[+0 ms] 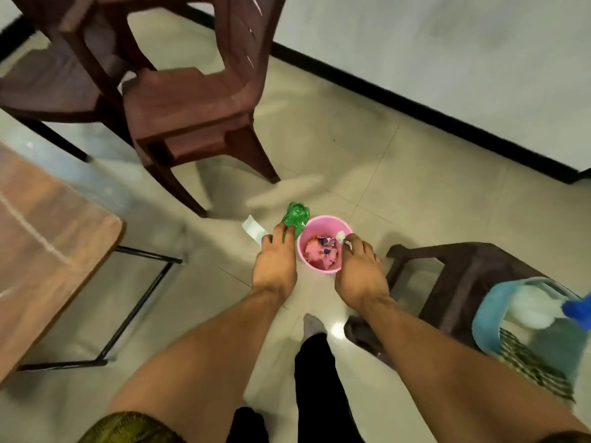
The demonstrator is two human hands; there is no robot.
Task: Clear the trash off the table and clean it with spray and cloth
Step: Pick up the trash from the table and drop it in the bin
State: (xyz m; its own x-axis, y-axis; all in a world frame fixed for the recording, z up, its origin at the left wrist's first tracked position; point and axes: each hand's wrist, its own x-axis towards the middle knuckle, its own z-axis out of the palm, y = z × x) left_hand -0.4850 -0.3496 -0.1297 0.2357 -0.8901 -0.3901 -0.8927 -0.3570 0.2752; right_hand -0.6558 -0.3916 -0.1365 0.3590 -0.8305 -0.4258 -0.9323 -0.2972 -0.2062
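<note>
**Both hands at the pink bin, trash in each**

Your left hand (276, 260) is gripping a crumpled green plastic bottle (295, 215), just beside the left rim of the round pink plastic bin (319, 270) on the tiled floor (351, 155). A flat white strip (252, 228) is sticking out past that hand; whether you're holding it is hard to tell. Your right hand (359, 273) is pinching a small white scrap (341, 235) over the bin's right rim. Wrappers are lying inside the bin, blurred.

Open floor is lying beyond the bin toward the wall. The stacked brown plastic chairs (192, 100) are standing near, up-left. The wooden table under a clear cover (48, 235) is at left, cut off by the frame. The dark plastic stool (463, 266) is close on the right, carrying a blue basket (489, 314) with a white spray bottle (531, 308) and a patterned cloth (537, 369), partly cut off at the edge.
</note>
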